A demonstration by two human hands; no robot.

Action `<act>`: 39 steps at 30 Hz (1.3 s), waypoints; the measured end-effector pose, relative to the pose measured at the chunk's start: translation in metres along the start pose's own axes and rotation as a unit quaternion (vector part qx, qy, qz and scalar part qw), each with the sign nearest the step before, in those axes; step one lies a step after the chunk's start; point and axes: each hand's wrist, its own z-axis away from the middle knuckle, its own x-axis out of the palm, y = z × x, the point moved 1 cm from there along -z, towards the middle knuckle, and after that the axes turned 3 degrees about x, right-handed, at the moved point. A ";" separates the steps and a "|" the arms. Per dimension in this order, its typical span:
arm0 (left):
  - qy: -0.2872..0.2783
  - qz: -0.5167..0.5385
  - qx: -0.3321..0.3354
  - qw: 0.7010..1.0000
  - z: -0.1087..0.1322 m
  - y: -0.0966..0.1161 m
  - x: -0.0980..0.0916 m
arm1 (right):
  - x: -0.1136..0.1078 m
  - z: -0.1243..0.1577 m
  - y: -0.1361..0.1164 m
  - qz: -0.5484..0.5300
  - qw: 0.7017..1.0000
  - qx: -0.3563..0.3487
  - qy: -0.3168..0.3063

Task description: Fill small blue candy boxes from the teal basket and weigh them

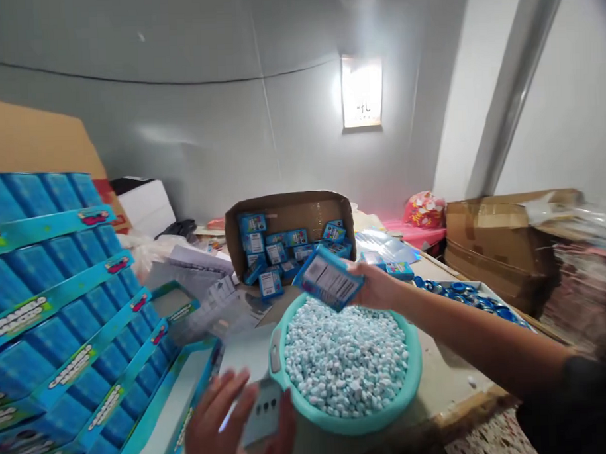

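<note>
My right hand reaches out over a teal basin heaped with small pale-blue and white candies. It grips a small blue box with a printed white label, held tilted above the basin's far rim. At the bottom of the view my left hand holds a small grey-white flat piece with dark dots, just left of the basin's near rim. An open brown carton behind the basin holds several of the same blue boxes.
Stacked blue display trays fill the left side, with one open tray at the front. Flat white sheets lie behind them. Blue round caps sit in a tray at the right, beside brown cartons. The table edge runs at lower right.
</note>
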 end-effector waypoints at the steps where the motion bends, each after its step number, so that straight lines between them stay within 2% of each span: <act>1: -0.044 0.010 0.080 0.996 -0.027 0.018 0.011 | 0.009 0.012 0.005 -0.033 0.999 0.019 -0.021; 2: -0.122 0.021 0.117 0.985 -0.052 0.033 0.023 | 0.016 0.020 0.010 -0.050 0.998 0.033 -0.030; 3: -0.235 0.024 0.134 0.962 -0.072 0.044 0.036 | 0.021 0.025 0.016 -0.058 0.997 0.042 -0.023; 4: -0.308 0.033 0.129 0.942 -0.088 0.051 0.048 | 0.023 0.028 0.022 -0.062 0.997 0.052 -0.003; 6: -0.389 0.059 0.065 0.917 -0.103 0.051 0.070 | 0.021 0.027 0.034 -0.075 0.993 0.076 0.043; 9: -0.442 0.079 -0.077 0.890 -0.097 0.030 0.095 | 0.006 0.023 0.050 -0.121 0.984 0.105 0.083; 11: -0.435 0.086 -0.151 0.883 -0.083 0.014 0.107 | -0.005 0.023 0.056 -0.128 0.982 0.078 0.117; 12: -0.411 0.094 -0.186 0.887 -0.075 0.007 0.112 | -0.008 0.025 0.057 -0.106 0.983 0.051 0.141; 14: -0.322 0.132 -0.278 0.896 -0.061 -0.003 0.120 | -0.010 0.030 0.060 0.009 0.986 0.001 0.167; 16: -0.211 0.181 -0.381 0.882 -0.047 -0.009 0.126 | -0.005 0.034 0.063 0.181 0.973 -0.010 0.141; 17: -0.167 0.207 -0.422 0.867 -0.042 -0.011 0.129 | -0.001 0.034 0.065 0.267 0.957 -0.003 0.115; 18: -0.139 0.229 -0.452 0.851 -0.037 -0.013 0.132 | 0.003 0.033 0.068 0.344 0.935 0.004 0.084; 20: -0.117 0.260 -0.483 0.828 -0.029 -0.015 0.135 | 0.009 0.028 0.074 0.443 0.896 0.019 0.036; 23: -0.139 0.294 -0.487 0.811 -0.022 -0.020 0.137 | 0.007 0.014 0.085 0.484 0.874 0.056 0.002; 27: -0.211 0.301 -0.421 0.829 -0.017 -0.027 0.136 | -0.006 -0.007 0.095 0.498 0.863 0.076 0.019; 29: -0.215 0.303 -0.410 0.833 -0.015 -0.029 0.136 | -0.012 -0.014 0.097 0.517 0.853 0.063 0.034; 32: -0.203 0.335 -0.421 0.818 -0.013 -0.027 0.135 | -0.014 -0.019 0.098 0.540 0.840 0.039 0.036; 36: -0.207 0.376 -0.420 0.799 -0.010 -0.026 0.137 | -0.011 -0.015 0.095 0.533 0.846 0.004 0.026; 39: -0.224 0.362 -0.418 0.802 -0.008 -0.029 0.139 | -0.009 -0.011 0.090 0.523 0.851 -0.004 0.035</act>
